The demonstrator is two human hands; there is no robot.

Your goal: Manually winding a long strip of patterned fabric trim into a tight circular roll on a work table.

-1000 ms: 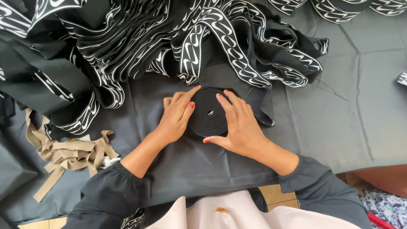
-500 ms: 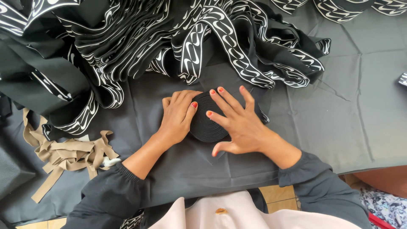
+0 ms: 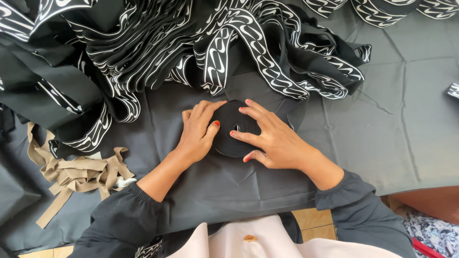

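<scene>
Black elastic band wound into a flat roll (image 3: pixel 234 129), lying mid-tabletop on dark grey cloth (image 3: pixel 392 114), directly in front of body. Left hand (image 3: pixel 198 134) cupped against roll's left edge, fingers curled over the rim, thumb pressing on the side. Right hand (image 3: pixel 270 138) spread flat w/ fingers on top & right side, index tip near the centre hole; neither hand closed in a full grip, both pressing & bracing. Probably light, soft, springy; coil likely to loosen or telescope if lifted by one layer, so best taken from opposite outer edges w/ a palm or fingers over the face to keep turns tight. Surface looks matte, not slippery. Loose end not clearly visible. Behind roll, big heap of black band w/ white wave print (image 3: pixel 201 57), folded in loops, just beyond fingertips. Left of left forearm, tangle of beige strips (image 3: pixel 76 172) on cloth, well apart from roll. More printed rolls (image 3: pixel 382 9) at far top-right edge.
</scene>
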